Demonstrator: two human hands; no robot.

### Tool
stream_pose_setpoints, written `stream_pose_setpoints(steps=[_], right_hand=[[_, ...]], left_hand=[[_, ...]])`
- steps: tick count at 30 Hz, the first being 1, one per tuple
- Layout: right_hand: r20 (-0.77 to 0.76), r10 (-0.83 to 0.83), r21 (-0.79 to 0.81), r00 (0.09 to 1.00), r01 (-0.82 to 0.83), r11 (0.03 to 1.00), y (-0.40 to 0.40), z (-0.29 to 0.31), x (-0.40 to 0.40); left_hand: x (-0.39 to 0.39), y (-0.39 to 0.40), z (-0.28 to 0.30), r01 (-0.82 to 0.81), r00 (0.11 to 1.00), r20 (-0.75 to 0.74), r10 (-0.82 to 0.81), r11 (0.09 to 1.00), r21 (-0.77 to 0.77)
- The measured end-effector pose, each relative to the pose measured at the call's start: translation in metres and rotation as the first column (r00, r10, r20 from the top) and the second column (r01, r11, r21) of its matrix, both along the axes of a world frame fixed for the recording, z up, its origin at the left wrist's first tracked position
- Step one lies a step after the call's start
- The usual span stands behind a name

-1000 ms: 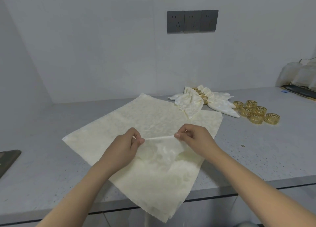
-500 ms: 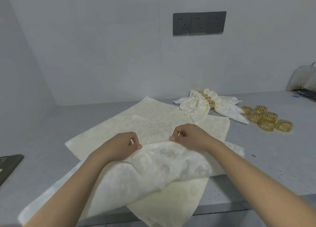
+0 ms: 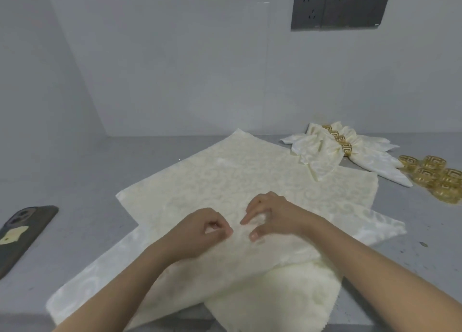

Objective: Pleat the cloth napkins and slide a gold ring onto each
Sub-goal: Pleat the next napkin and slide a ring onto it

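On the grey desk (image 3: pixel 75 171) lies a cream napkin (image 3: pixel 250 176) spread flat, and its near part is folded over toward the middle. The left hand (image 3: pixel 200 229) has its fingers curled and pinches the fold of the cloth. The right hand (image 3: pixel 272 214) is just beside it, with the forefinger and the thumb stretched out and pressing on the same fold. At the far right lie finished napkins (image 3: pixel 322 154), pleated and fanned, each inside a gold ring (image 3: pixel 346 148). To the right of them some loose rings (image 3: pixel 435 175) stand together in a small group on the desk. A phone (image 3: pixel 22 234) lies at the left edge, with its back side up. On the wall is a dark socket panel (image 3: pixel 340 7).
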State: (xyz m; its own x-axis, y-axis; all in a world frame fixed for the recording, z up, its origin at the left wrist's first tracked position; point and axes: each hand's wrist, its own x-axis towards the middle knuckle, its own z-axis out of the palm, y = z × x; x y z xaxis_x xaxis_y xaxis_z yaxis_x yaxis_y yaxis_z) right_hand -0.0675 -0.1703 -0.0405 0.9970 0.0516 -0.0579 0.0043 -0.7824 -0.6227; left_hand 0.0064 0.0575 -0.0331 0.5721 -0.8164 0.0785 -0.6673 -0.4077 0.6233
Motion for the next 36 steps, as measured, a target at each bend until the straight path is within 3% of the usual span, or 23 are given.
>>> stream_pose_setpoints(steps=[2, 4, 7, 10, 14, 18, 21, 25, 30, 36], right_hand=[[0.080, -0.046, -0.011, 0.996, 0.047, 0.999, 0.002, -0.007, 0.002], [0.132, -0.095, 0.043, 0.987, 0.090, 0.995, 0.006, -0.008, 0.005], [0.093, -0.198, 0.268, 0.976, 0.167, 0.949, 0.008, 0.002, 0.011], [0.035, -0.233, 0.409, 0.972, 0.199, 0.891, 0.007, 0.016, 0.022], [0.027, -0.260, 0.422, 0.965, 0.225, 0.878, 0.002, 0.024, 0.040], [-0.001, -0.325, 0.452, 0.946, 0.290, 0.843, 0.002, 0.027, 0.062], [-0.012, -0.391, 0.469, 0.920, 0.350, 0.811, 0.000, 0.032, 0.078], [-0.030, -0.449, 0.375, 0.893, 0.427, 0.823, -0.014, 0.027, 0.102], [0.088, -0.507, 0.019, 0.858, 0.507, 0.862, -0.019, 0.002, 0.123], [0.250, -0.502, -0.186, 0.828, 0.550, 0.814, -0.013, -0.015, 0.129]], left_hand=[[0.002, 0.002, -0.003, 0.082, 0.996, -0.030, -0.080, 0.995, 0.049], [0.008, 0.006, -0.001, 0.072, 0.988, -0.144, -0.062, 0.995, 0.070], [0.016, 0.006, 0.006, 0.034, 0.976, -0.218, -0.018, 0.997, 0.068], [0.027, 0.001, 0.010, -0.071, 0.970, -0.236, 0.055, 0.996, -0.058], [0.039, -0.010, 0.015, -0.267, 0.917, -0.367, 0.159, 0.926, -0.266], [0.059, -0.026, 0.020, -0.433, 0.861, -0.435, 0.264, 0.830, -0.353], [0.081, -0.033, 0.018, -0.545, 0.783, -0.532, 0.323, 0.768, -0.336], [0.117, -0.042, 0.012, -0.593, 0.771, -0.463, 0.437, 0.757, -0.273], [0.140, -0.056, -0.007, -0.666, 0.743, -0.226, 0.631, 0.731, -0.149], [0.146, -0.069, -0.021, -0.614, 0.781, 0.032, 0.623, 0.777, -0.140]])
